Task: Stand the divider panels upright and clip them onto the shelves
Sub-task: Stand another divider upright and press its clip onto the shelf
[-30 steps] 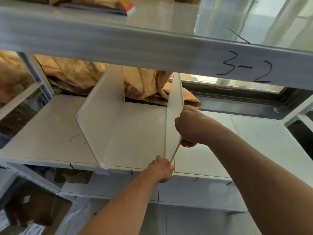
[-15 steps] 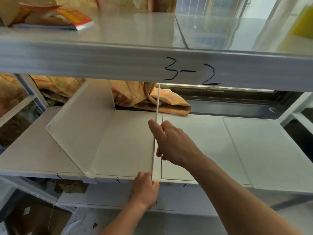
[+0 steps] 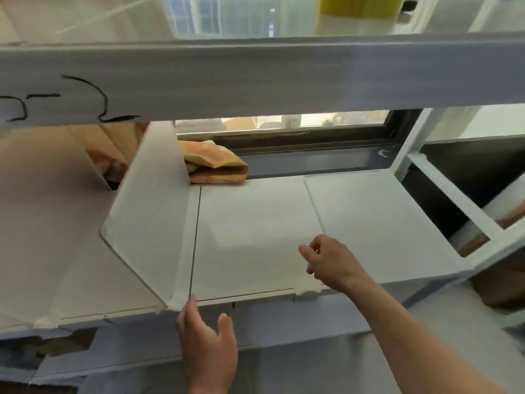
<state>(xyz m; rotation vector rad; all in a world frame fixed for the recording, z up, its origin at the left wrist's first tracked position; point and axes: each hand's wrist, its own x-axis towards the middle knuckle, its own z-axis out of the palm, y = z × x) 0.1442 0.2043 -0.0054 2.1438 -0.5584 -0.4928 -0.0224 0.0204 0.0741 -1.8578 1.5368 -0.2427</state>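
A white divider panel [image 3: 147, 220] stands upright on the white shelf [image 3: 255, 322], its foot at the shelf's front edge. A second upright divider [image 3: 42, 189] shows partly at the far left. Two more white panels lie flat on the shelf, one in the middle [image 3: 250, 234] and one to the right [image 3: 369, 220]. My left hand [image 3: 208, 348] is below the shelf's front edge, fingers spread, thumb tip touching the standing divider's foot. My right hand [image 3: 331, 263] hovers with loosely bent fingers over the seam between the two flat panels, holding nothing.
The upper shelf's front beam [image 3: 284, 78] with handwritten marks crosses the top of the view. Orange patterned cloth [image 3: 216, 166] is bunched at the back by a dark window frame [image 3: 312, 143]. A shelf upright [image 3: 409, 143] and crossbars bound the right side.
Both hands have let go of the upright divider. My right hand has moved right to the flat panels, my left has dropped below the shelf edge, and the view has swung right.
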